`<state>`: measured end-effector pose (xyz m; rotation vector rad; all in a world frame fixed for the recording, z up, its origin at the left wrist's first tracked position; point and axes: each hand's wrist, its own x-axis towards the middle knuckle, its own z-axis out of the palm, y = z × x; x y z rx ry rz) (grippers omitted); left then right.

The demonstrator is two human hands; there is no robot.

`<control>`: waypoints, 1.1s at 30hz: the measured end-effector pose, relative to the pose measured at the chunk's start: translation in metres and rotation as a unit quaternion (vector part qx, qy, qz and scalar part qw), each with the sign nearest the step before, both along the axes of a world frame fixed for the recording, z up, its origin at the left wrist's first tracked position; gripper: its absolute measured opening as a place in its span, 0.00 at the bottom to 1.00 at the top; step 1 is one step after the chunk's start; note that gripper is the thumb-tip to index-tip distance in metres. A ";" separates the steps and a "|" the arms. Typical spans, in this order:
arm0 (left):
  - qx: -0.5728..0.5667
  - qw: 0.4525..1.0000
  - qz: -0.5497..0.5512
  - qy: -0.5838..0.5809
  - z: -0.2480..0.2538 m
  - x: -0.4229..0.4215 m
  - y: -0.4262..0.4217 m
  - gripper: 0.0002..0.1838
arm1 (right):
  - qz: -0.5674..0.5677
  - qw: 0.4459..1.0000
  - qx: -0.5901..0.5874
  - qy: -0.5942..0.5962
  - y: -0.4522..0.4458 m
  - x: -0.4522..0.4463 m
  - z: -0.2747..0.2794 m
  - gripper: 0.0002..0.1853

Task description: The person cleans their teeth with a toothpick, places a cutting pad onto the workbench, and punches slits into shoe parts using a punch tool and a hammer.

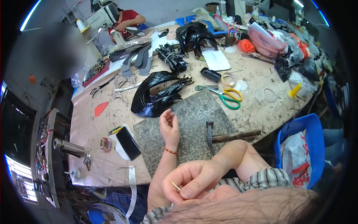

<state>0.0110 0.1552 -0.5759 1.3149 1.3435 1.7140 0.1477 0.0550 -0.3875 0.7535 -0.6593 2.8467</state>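
Here the right hand (197, 179) pinches a thin, pale, wood-like stick (175, 185) close to the body, a light grip probably serving best, while the left hand (170, 127), loosely curled and seemingly empty, rests near glossy black curved strips (148, 100).

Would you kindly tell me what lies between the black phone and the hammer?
In the head view, the left hand and its beaded bracelet show between them, with the mottled grey slab beneath.

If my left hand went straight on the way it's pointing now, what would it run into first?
Most likely the glossy black pieces, lying just beyond your left hand; depth is hard to judge, so it might pass above them.
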 end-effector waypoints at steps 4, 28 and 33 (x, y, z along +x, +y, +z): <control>-0.002 1.000 -0.001 -0.003 0.002 0.000 -0.001 0.19 | -0.027 0.999 0.029 -0.004 -0.001 -0.001 -0.005 0.10; -0.007 1.000 -0.007 0.006 0.001 0.002 -0.002 0.19 | -0.005 1.000 0.014 -0.012 -0.004 -0.007 -0.004 0.10; -0.013 1.000 -0.007 -0.004 0.001 0.001 -0.002 0.19 | -0.002 0.999 0.035 -0.010 -0.002 -0.009 -0.007 0.11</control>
